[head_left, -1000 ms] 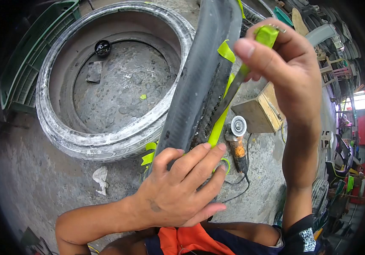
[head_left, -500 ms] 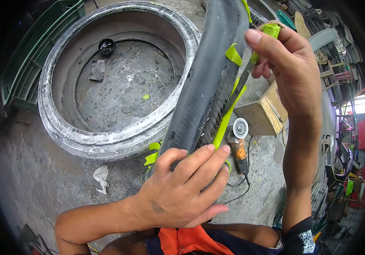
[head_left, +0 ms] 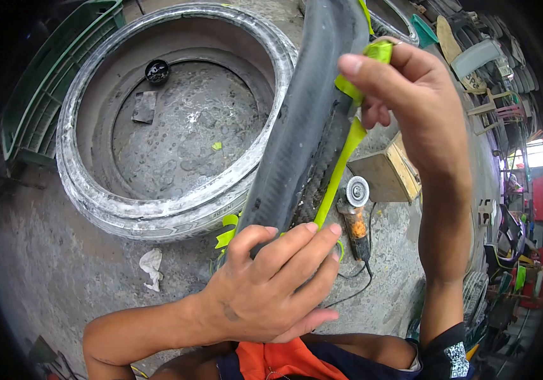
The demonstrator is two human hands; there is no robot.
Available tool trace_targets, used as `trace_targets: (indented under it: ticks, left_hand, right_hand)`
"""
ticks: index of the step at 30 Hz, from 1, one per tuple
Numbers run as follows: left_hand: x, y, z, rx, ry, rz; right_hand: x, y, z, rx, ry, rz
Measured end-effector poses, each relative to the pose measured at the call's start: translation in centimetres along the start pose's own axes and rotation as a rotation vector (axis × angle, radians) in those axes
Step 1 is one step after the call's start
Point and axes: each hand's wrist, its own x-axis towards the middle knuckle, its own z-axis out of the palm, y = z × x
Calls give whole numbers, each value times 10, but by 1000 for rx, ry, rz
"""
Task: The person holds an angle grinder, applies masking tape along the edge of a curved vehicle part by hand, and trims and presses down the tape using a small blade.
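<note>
A long, dark curved panel, apparently a plastic vehicle part, slants up the middle of the view. Yellow-green tape runs along its right edge, and more bits of tape stick to it in places. My left hand lies over the panel's lower end, fingers spread and stretched out, with fingertips on the tape's lower end. Up at the right, my right hand pinches a crumpled wad of the same tape between thumb and fingers. The strip extends from below that hand down to my left fingertips. My right fingers partly hide where it begins.
A whitened tire lies on the concrete floor at left, with a small black cup inside its ring. An angle grinder with a cord stands near a wooden box. A green crate and a white rag are left.
My right hand has moved left and slightly down, closer to the panel, and the tape strip now lies straighter along the edge. My left hand has stayed nearly in place.
</note>
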Motion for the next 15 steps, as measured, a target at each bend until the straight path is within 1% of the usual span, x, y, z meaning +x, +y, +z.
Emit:
trace_targets:
  ticks: [2,8,12,14,15]
  left_hand:
    - [0,0,0,-8,1,1]
    - [-1,0,-1,24,21,-5]
    - [-1,-1,-1,36,23,-11]
    - [-2,-1,-1,38,21,-8]
    - [-3,-2,-2,45,35,-3]
  right_hand:
    - [0,1,2,-32,-31,2]
    - [4,-3,-5,-69,40,25]
    - [0,0,3,-34,-4,-5]
    - [-2,2,-14,-62,33,20]
    - [-2,8,-27,34,133,-13]
